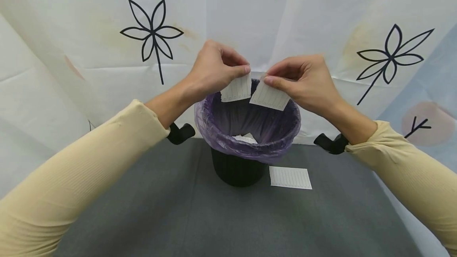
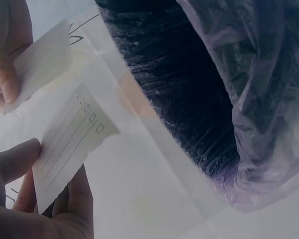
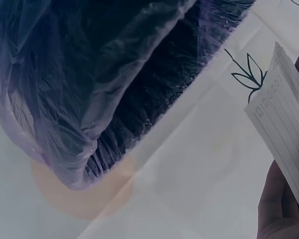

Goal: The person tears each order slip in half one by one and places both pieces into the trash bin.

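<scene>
My left hand point(image 1: 217, 66) pinches a torn piece of lined paper point(image 1: 236, 89) between thumb and fingers; its ragged edge and row of small boxes show in the left wrist view point(image 2: 72, 142). A second torn lined piece point(image 1: 270, 95) hangs from my right hand point(image 1: 303, 82), gripped by thumb and fingertips. The two pieces are apart, side by side over the mouth of a dark bin point(image 1: 239, 167) lined with a purple plastic bag point(image 1: 246, 150). Scraps of white paper point(image 1: 245, 139) lie inside the bag.
Right of the bin's base, a lined paper sheet point(image 1: 290, 177) lies flat on the dark grey table point(image 1: 171, 209). Behind the table hangs a pale cloth point(image 1: 242, 15) with line-drawn flowers. Black wrist-camera parts point(image 1: 181, 133) show under both forearms.
</scene>
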`<state>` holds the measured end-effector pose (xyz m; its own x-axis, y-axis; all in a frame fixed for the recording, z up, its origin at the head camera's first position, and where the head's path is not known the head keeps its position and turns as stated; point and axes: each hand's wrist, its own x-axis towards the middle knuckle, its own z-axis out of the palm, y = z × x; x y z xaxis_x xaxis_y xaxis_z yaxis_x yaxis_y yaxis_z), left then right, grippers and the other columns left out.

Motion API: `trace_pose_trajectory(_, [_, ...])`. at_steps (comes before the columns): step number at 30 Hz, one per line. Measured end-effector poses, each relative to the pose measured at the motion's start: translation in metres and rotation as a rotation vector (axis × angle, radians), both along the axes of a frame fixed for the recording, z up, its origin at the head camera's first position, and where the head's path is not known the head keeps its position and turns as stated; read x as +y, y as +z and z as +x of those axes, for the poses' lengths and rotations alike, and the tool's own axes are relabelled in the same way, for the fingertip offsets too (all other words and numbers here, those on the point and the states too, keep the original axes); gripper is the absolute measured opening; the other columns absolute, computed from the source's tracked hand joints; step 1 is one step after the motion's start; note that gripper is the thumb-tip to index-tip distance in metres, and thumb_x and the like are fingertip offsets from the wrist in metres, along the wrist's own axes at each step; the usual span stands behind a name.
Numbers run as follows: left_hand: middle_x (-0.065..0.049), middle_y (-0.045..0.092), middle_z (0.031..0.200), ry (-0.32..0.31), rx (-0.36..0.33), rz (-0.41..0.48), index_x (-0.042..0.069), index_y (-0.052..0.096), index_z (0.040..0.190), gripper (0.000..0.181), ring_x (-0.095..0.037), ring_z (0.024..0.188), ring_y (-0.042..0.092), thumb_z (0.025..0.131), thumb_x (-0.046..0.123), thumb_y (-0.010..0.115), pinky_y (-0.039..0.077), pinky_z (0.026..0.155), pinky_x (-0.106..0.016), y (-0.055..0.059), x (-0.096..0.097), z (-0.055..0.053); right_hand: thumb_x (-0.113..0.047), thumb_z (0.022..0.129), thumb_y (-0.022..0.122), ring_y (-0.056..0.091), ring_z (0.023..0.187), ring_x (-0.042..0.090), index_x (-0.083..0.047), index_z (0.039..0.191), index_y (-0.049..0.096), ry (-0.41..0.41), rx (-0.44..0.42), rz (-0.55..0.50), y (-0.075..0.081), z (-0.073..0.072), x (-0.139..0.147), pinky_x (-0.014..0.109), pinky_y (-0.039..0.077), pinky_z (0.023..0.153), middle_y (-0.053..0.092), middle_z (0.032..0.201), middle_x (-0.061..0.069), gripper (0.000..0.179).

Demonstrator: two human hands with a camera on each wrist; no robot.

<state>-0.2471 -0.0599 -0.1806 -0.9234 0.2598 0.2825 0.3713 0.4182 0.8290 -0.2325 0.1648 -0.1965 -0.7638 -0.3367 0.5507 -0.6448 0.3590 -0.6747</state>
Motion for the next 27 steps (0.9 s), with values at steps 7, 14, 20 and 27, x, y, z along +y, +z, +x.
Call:
trace_pose_trajectory(7, [-0.004, 0.073, 0.101, -0.004, -0.107, 0.014, 0.006, 0.078, 0.102, 0.012, -0.015, 0.098, 0.063, 0.093, 0.013, 0.076, 0.050, 0.083, -0.029, -0.004, 0.001, -0.002, -0.002, 0.087, 0.079, 0.070, 0.071, 0.013, 0.004, 0.095, 0.077, 0.035, -0.035, 0.031, -0.007, -0.005, -0.001, 0.020, 0.054, 0.067, 0.076, 0.085, 0.004, 0.011])
trace_pose_trajectory(14, [-0.010, 0.074, 0.098, -0.048, -0.139, 0.019, 0.002, 0.077, 0.102, 0.013, -0.020, 0.090, 0.067, 0.092, 0.010, 0.075, 0.054, 0.079, -0.030, -0.007, 0.002, -0.002, -0.001, 0.088, 0.078, 0.072, 0.075, 0.013, 0.007, 0.099, 0.076, 0.048, -0.056, 0.049, -0.011, -0.007, -0.001, 0.021, 0.056, 0.070, 0.076, 0.087, 0.007, 0.013])
trace_pose_trajectory(20, [-0.011, 0.075, 0.091, -0.070, -0.147, 0.022, 0.001, 0.076, 0.103, 0.013, -0.022, 0.082, 0.069, 0.092, 0.009, 0.074, 0.055, 0.077, -0.034, -0.008, 0.000, -0.002, -0.001, 0.088, 0.078, 0.072, 0.076, 0.013, 0.007, 0.099, 0.075, 0.041, -0.067, 0.066, -0.013, -0.007, 0.000, 0.021, 0.056, 0.072, 0.076, 0.087, 0.005, 0.014])
trace_pose_trajectory(27, [-0.011, 0.075, 0.092, -0.086, -0.146, 0.010, 0.003, 0.077, 0.103, 0.013, -0.023, 0.082, 0.068, 0.092, 0.010, 0.075, 0.053, 0.073, -0.033, -0.007, -0.003, 0.004, -0.001, 0.088, 0.078, 0.072, 0.080, 0.013, 0.004, 0.099, 0.077, 0.049, -0.088, 0.058, -0.013, -0.004, 0.003, 0.022, 0.056, 0.075, 0.076, 0.091, 0.004, 0.013])
